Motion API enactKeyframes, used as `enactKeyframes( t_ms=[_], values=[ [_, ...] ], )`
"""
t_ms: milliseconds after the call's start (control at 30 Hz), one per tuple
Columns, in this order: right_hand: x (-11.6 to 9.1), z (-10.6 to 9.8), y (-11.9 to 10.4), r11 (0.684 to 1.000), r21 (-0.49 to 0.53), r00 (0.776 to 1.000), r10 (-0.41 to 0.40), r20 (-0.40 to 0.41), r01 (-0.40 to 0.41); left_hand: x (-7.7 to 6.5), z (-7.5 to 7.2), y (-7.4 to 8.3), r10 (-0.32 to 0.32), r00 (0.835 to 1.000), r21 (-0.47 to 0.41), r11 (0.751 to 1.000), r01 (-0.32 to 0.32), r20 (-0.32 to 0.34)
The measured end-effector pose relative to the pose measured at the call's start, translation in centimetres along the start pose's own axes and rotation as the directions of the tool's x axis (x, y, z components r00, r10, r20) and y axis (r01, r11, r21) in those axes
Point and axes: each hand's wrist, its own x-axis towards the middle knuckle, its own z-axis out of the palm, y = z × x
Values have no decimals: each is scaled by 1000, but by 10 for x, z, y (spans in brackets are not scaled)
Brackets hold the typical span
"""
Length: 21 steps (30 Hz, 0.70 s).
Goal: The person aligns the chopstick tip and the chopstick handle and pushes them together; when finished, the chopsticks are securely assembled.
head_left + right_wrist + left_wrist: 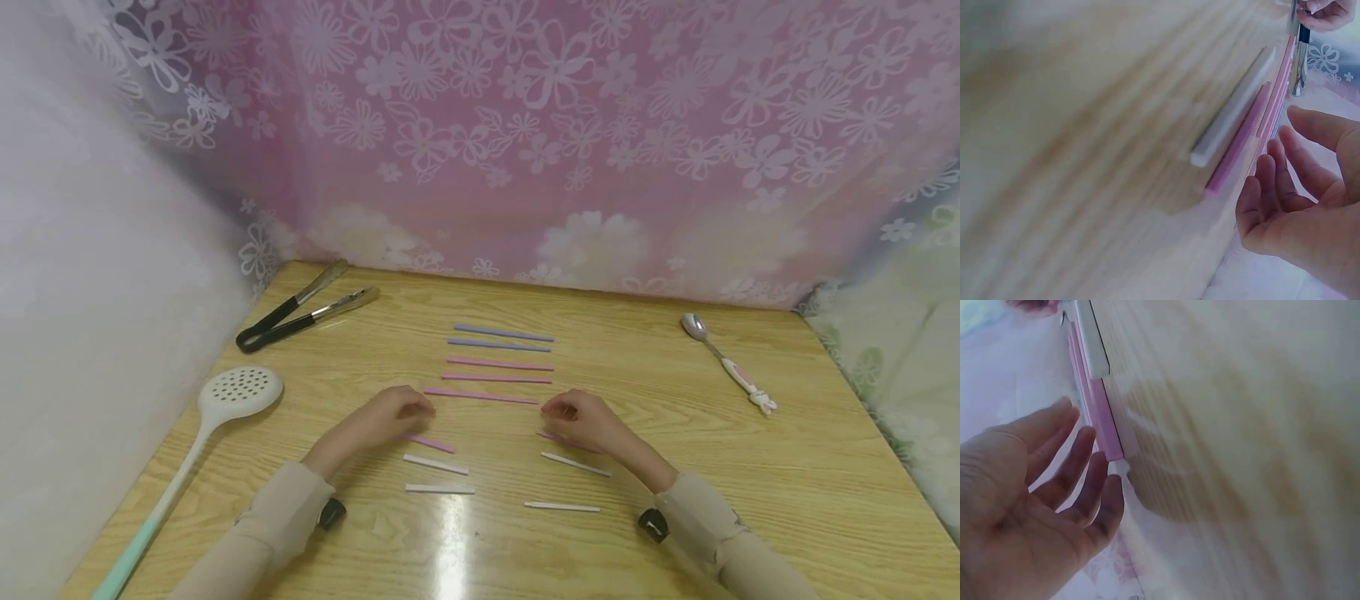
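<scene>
Five long thin sticks lie across the table's middle: blue ones point(501, 333) at the back, pink ones point(500, 363) in front, and a purple-pink one point(480, 396) nearest me. My left hand point(390, 414) hovers by that stick's left end, fingers loosely bent and nothing between them. At its other end, my right hand point(583, 417) has its fingers loosely bent too, thumb apart from them. Under each hand a short pink stick, the left point(431, 443) and the right point(1239, 140), is partly covered in the head view. Short white sticks point(435, 465) lie nearer me on both sides.
Black-handled tongs point(307, 308) lie at the back left, with a pale slotted skimmer point(240, 392) in front of them. A spoon with a rabbit handle point(723, 358) lies at the right. Flowered cloth point(525, 150) hangs behind the table.
</scene>
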Motion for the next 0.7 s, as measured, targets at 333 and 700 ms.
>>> enactKeyframes(
  t_ms=[333,700],
  values=[
    [-22,-2,8,999,14,998,37,50,-37,-17,-1,3,-37,995,-101,994,47,97],
    [-27,1,16,1000,-13,999,25,39,-24,-16,0,2,3,995,-8,1000,-3,96]
  ],
)
